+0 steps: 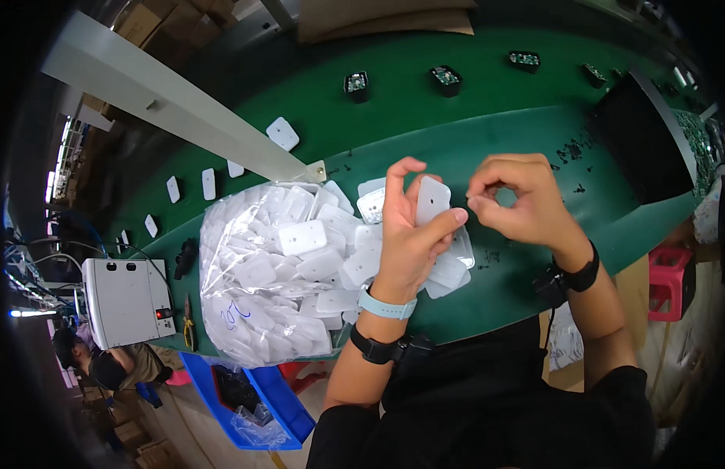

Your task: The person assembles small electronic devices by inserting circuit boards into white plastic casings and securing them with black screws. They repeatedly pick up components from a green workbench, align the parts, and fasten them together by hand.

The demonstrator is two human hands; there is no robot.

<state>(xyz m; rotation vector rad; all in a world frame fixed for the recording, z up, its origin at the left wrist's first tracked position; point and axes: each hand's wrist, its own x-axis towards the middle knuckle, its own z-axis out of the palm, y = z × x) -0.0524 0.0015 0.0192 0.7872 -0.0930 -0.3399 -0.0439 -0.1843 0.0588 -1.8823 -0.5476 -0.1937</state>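
My left hand (407,246) holds up a white plastic cover (433,197), a rounded rectangle with a small dark hole, between thumb and fingers. Just to its right, my right hand (526,202) is closed in a pinch, thumb against forefinger. Whatever sits at those fingertips is too small to name. The pinch is apart from the cover. More white covers (448,275) lie under and beside my left hand. To the left, a clear plastic bag (222,313) lies open toward me, heaped with similar white covers (302,238).
Small black parts (573,150) are scattered on the green bench (526,289). A black bin (642,137) stands at the right. Beyond, black housings with circuit boards (446,80) and white covers (208,184) line a green belt (401,117). Pliers (188,324) and a white machine (128,301) are left.
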